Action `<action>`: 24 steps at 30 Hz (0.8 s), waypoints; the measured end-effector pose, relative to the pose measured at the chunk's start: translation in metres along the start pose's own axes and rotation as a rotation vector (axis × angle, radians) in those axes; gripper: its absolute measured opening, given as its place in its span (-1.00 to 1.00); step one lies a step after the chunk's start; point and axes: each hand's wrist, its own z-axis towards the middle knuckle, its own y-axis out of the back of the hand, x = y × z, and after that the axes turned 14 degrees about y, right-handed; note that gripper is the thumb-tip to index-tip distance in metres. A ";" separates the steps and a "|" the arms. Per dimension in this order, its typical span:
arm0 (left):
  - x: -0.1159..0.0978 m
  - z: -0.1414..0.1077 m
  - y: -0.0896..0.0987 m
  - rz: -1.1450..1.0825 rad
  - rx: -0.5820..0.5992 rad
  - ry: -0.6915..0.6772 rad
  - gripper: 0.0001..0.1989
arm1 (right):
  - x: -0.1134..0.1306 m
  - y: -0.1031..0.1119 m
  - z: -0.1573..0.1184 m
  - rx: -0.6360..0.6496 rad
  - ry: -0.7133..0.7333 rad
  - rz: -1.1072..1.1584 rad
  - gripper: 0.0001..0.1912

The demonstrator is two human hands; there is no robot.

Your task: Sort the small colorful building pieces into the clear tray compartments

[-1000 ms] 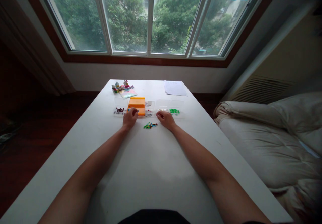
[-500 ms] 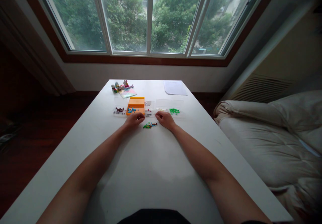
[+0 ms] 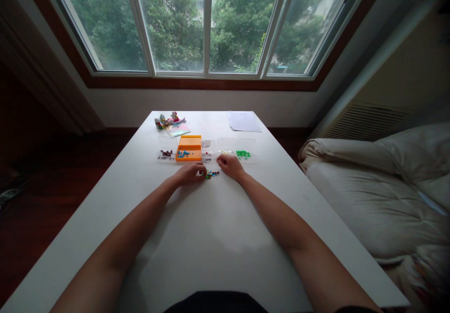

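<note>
A small pile of mixed green, blue and dark beads [image 3: 212,174] lies on the white table between my hands. My left hand [image 3: 191,173] is at the left edge of the pile, its fingers bent into a pinch that covers some pieces. What it grips is too small to make out. Just right of and beyond the pile rests my right hand [image 3: 231,165], fingers curled together at the front of a clear box; any piece in them is hidden. Past my left hand, an orange open case [image 3: 190,152] holds blue beads [image 3: 183,154].
Green beads [image 3: 243,153] sit in a clear box on the right, dark brown beads [image 3: 166,153] in another on the left. Small figurines [image 3: 160,122] stand by a coloured card [image 3: 178,129] at the back. White paper [image 3: 244,121] lies back right. A padded sofa [image 3: 344,182] flanks the table [image 3: 218,238].
My left hand has moved from the front of the orange case towards me and slightly right, onto the pile's left edge. My right hand has stayed nearly still.
</note>
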 end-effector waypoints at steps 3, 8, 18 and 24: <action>-0.002 0.000 -0.001 0.025 -0.011 -0.017 -0.88 | 0.001 0.001 0.000 0.003 0.010 -0.003 -0.87; 0.000 0.001 -0.004 -0.022 -0.033 -0.030 -0.90 | 0.002 0.001 0.001 0.009 0.012 -0.017 -0.87; 0.036 0.004 0.010 -0.085 -0.534 0.342 -0.86 | 0.012 0.000 0.003 0.093 0.141 -0.050 -0.88; 0.074 -0.005 0.026 -0.091 -0.790 0.756 -0.82 | 0.038 -0.009 0.010 0.194 0.388 -0.019 -0.92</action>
